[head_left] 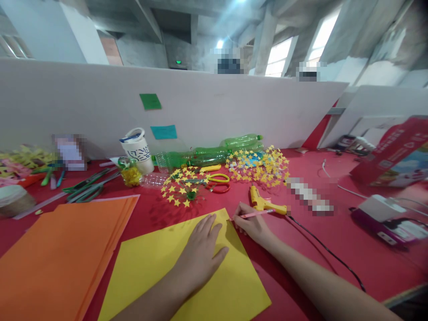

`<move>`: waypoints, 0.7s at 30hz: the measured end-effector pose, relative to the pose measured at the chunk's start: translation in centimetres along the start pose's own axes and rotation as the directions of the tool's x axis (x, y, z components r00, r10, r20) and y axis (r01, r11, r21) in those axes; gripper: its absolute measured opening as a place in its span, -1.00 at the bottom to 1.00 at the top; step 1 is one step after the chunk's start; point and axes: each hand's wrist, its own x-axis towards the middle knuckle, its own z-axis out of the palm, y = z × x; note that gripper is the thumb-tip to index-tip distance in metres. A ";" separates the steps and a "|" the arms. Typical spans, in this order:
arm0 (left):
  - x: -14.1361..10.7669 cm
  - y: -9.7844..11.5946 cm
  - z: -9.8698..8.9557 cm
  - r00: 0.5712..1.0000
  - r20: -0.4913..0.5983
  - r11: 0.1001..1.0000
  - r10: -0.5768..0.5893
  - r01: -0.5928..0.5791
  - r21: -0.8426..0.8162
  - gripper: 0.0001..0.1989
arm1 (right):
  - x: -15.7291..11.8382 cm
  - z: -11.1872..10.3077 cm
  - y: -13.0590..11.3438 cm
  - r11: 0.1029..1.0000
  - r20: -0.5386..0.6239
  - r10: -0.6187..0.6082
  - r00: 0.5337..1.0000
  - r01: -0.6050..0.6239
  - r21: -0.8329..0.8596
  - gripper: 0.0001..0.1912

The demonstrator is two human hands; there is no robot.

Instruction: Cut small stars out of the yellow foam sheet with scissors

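Left hand: I have the left hand (202, 252) open, palm down on the yellow paper (150, 263), fingers toward its far edge, thumb out to the right.
Right hand: I have the right hand (250, 223) closed around a pink pencil (254, 214), just beyond the sheet's right edge.
Pencil tip: at the sheet's right edge, near its far corner. Can't tell from here if it touches.
Yellow paper: lies askew at the near edge of the red surface (351, 240).
Orange paper: I see orange sheets (60, 249) stacked toward the near left corner, left of the yellow one.
Glue gun: yellow glue gun (255, 197) lies just past the right hand.
Stars: one bunch of yellow stars (183, 190) past the sheet's far edge, another farther right.
Scissors: scissors (209, 177) with yellow and red handles between the bunches.
Far edge: I get green bottles (214, 157) on their sides, plus a white cup (136, 154) upright left of them.
Far right corner: red box (384, 151); white charger (381, 207) nearer, by the right edge.
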 end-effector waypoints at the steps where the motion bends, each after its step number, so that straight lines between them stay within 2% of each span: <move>1: 0.0 0.0 0.0 1.000 -0.002 1.000 0.001 -0.001 0.000 -0.50 | 0.0 -0.1 0.0 1.000 -0.003 -0.011 1.000 0.011 -0.017 -0.91; 10: 0.0 -0.2 0.2 1.000 -0.015 0.999 0.019 -0.018 0.026 -0.51 | 0.1 -0.3 0.0 0.987 -0.006 -0.096 0.995 0.094 -0.131 -0.90; 21: 0.0 -0.1 0.2 1.000 -0.010 1.000 0.014 -0.014 0.010 -0.51 | -0.1 -0.3 -0.2 0.991 0.016 -0.076 0.997 0.077 -0.107 -0.89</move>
